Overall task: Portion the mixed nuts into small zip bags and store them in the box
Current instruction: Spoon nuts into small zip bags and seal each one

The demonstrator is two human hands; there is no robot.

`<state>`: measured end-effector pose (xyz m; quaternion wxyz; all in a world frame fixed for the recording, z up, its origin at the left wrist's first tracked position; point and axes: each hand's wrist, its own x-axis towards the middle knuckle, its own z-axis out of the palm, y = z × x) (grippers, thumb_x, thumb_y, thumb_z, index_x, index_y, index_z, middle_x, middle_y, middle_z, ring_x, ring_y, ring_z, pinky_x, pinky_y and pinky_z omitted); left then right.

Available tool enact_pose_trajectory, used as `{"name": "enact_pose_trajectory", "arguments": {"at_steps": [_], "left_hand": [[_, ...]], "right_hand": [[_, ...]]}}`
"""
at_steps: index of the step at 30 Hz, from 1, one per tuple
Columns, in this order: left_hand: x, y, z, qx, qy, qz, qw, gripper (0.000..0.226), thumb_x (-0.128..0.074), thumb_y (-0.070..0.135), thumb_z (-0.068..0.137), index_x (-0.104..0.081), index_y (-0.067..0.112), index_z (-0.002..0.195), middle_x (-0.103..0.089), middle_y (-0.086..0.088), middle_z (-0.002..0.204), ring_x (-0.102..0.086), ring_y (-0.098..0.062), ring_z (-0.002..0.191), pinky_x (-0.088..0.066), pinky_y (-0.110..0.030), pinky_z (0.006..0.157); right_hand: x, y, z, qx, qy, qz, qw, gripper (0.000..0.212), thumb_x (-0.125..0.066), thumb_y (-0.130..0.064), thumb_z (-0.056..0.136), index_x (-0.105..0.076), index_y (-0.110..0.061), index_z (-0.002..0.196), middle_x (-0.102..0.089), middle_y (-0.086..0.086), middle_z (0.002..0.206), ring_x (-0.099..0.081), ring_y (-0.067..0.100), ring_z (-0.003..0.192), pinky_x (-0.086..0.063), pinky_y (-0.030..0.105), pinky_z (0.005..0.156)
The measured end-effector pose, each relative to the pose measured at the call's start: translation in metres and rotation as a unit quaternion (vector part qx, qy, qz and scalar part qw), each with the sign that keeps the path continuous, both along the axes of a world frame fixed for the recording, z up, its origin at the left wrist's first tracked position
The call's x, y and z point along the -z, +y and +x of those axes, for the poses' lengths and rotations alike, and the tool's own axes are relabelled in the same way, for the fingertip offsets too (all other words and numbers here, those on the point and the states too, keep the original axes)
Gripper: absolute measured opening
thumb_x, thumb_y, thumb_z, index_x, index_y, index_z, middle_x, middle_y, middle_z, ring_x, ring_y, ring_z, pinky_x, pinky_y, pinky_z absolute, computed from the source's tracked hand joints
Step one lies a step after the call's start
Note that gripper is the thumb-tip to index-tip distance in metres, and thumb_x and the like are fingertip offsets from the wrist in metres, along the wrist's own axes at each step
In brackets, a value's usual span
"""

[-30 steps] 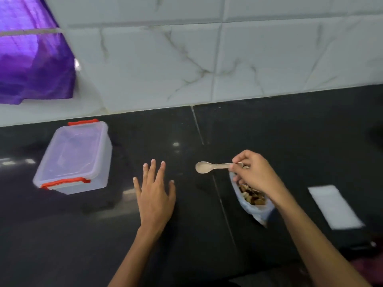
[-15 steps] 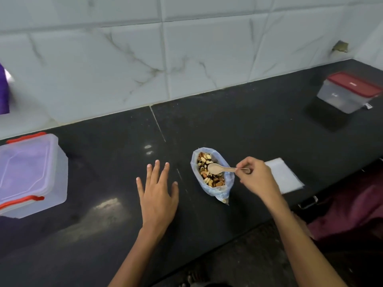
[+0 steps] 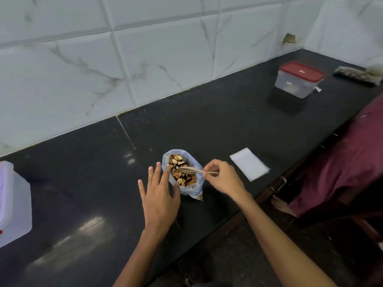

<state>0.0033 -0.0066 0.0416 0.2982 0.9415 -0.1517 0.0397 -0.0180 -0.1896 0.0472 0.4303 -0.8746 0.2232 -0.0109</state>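
Nuts [image 3: 182,172] were seen in an open bag [image 3: 193,188] near the front edge of the black counter [image 3: 207,121]. Its mouth was turned up toward the wall. A spoon [image 3: 189,170] was pinched by the right hand [image 3: 222,179], lying sideways across the bag. The bag's side was touched by the left hand [image 3: 160,195], fingers spread. White zip bags [image 3: 249,166] were laid flat just right.

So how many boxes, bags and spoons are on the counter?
Boxes: 2, the red-lidded box and the clear box at the left edge.
Bags: 2, the nut bag and the empty zip bag.
Spoons: 1, the wooden spoon.
Total: 5.
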Motion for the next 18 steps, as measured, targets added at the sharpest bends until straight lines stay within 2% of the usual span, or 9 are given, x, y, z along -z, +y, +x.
{"name": "enact_pose_trajectory", "arguments": {"at_steps": [2, 4, 7, 10, 13, 18], "left_hand": [[0.001, -0.002, -0.002, 0.003, 0.001, -0.002, 1.0, 0.054, -0.055, 0.025, 0.094, -0.036, 0.021, 0.145, -0.023, -0.001, 0.157, -0.006, -0.018, 0.148, 0.006, -0.043, 0.116], [0.003, -0.003, -0.003, 0.001, 0.003, 0.002, 1.0, 0.054, -0.054, 0.026, 0.095, -0.036, 0.021, 0.146, -0.023, -0.001, 0.157, -0.006, -0.018, 0.148, 0.006, -0.043, 0.116], [0.004, -0.003, -0.003, 0.0, 0.006, 0.007, 1.0, 0.055, -0.054, 0.028, 0.095, -0.034, 0.022, 0.146, -0.022, -0.002, 0.158, -0.005, -0.018, 0.148, 0.007, -0.043, 0.115], [0.003, -0.004, -0.003, 0.0, 0.008, 0.008, 1.0, 0.055, -0.054, 0.028, 0.095, -0.035, 0.022, 0.146, -0.021, -0.002, 0.158, -0.005, -0.018, 0.148, 0.007, -0.043, 0.115], [0.0, -0.008, -0.002, 0.001, 0.0, 0.007, 1.0, 0.057, -0.054, 0.028, 0.095, -0.033, 0.024, 0.147, -0.021, -0.002, 0.158, -0.005, -0.018, 0.148, 0.007, -0.043, 0.115], [-0.008, -0.023, 0.0, 0.014, -0.008, -0.004, 1.0, 0.056, -0.052, 0.025, 0.096, -0.032, 0.022, 0.147, -0.02, -0.001, 0.158, -0.005, -0.019, 0.148, 0.008, -0.042, 0.115]], "right_hand": [[0.002, 0.001, -0.002, -0.001, -0.003, 0.002, 1.0, 0.011, -0.067, -0.021, 0.086, -0.063, -0.021, 0.096, -0.061, -0.015, 0.083, -0.059, 0.004, 0.082, -0.042, 0.013, 0.062], [0.003, 0.002, -0.003, -0.005, -0.01, 0.003, 1.0, 0.014, -0.068, -0.021, 0.084, -0.062, -0.02, 0.097, -0.062, -0.014, 0.083, -0.061, 0.006, 0.083, -0.047, 0.017, 0.067], [0.006, 0.002, -0.005, -0.008, -0.015, 0.012, 1.0, 0.029, -0.072, -0.029, 0.081, -0.059, -0.022, 0.106, -0.063, -0.009, 0.098, -0.063, 0.01, 0.092, -0.052, 0.027, 0.081], [0.001, -0.005, -0.006, 0.002, -0.006, 0.031, 1.0, 0.04, -0.072, -0.04, 0.079, -0.057, -0.026, 0.113, -0.056, -0.011, 0.103, -0.059, 0.008, 0.097, -0.051, 0.028, 0.084], [-0.005, -0.023, -0.009, 0.04, -0.021, 0.043, 0.998, 0.031, -0.067, -0.043, 0.083, -0.062, -0.024, 0.106, -0.06, -0.011, 0.097, -0.058, 0.005, 0.093, -0.045, 0.023, 0.079], [0.0, -0.066, -0.014, 0.152, -0.039, -0.032, 0.987, 0.015, -0.063, -0.025, 0.088, -0.069, -0.014, 0.097, -0.068, -0.003, 0.096, -0.061, 0.01, 0.088, -0.04, 0.021, 0.074]]}}
